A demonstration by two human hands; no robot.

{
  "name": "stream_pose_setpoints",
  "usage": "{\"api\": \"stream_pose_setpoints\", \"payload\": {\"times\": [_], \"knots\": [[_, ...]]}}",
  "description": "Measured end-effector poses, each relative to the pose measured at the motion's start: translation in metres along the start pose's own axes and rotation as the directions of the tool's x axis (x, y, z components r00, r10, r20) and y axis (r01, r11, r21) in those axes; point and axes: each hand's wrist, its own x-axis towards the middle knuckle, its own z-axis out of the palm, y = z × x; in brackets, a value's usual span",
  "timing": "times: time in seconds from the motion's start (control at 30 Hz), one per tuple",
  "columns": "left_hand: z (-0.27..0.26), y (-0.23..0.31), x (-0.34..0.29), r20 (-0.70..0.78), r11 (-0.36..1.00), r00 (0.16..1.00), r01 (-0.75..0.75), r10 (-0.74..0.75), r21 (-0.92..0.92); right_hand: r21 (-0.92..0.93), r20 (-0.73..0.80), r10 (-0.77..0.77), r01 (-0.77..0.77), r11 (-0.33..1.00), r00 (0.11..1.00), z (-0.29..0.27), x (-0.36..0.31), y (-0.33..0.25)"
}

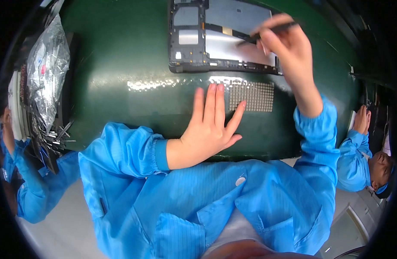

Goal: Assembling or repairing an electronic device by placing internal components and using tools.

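My left hand [208,129] lies palm down with fingers spread on the green table. One fingertip touches a sheet of small tan squares [258,96] in a grid; other fingertips rest on a shiny clear strip [151,84] running left from it. My right hand [289,45] pinches a slim black tweezer-like tool [249,41], blurred, its tip angled down to the left. Under that tip is an opened electronic device [187,64], like a tablet or laptop shell, with a black frame and silver panels. Whether the tip touches it I cannot tell.
A clear plastic bag [47,73] lies at the left on stacked items, with several loose metallic strips [58,136] near it. One co-worker's blue sleeve [36,194] shows at far left. Another person in blue [356,159] sits at the right, hands together.
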Motion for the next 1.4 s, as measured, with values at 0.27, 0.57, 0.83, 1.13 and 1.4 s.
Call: {"api": "stream_pose_setpoints", "payload": {"times": [0.27, 0.57, 0.83, 1.13, 1.4], "knots": [[0.004, -0.001, 0.003, -0.059, 0.999, 0.998, -0.036, 0.035, -0.007, 0.121, -0.094, 0.205, -0.194, 0.974, 0.974, 0.028, 0.108, 0.009], [0.004, -0.002, 0.003, -0.054, 0.999, 0.998, -0.033, 0.033, -0.004, 0.069, -0.139, 0.235, -0.227, 0.971, 0.962, 0.031, 0.11, 0.019], [0.006, 0.0, 0.005, -0.046, 1.0, 0.999, -0.029, 0.029, -0.005, 0.035, -0.153, 0.26, -0.258, 0.966, 0.953, 0.031, 0.111, 0.018], [0.006, -0.001, 0.004, -0.042, 0.999, 0.999, -0.035, 0.035, 0.006, 0.09, -0.11, 0.186, -0.177, 0.98, 0.976, 0.028, 0.112, 0.031], [0.005, -0.004, 0.003, -0.047, 0.999, 0.998, -0.042, 0.043, 0.02, -0.147, 0.025, -0.15, 0.152, 0.977, 0.988, 0.024, 0.105, 0.037]]}}
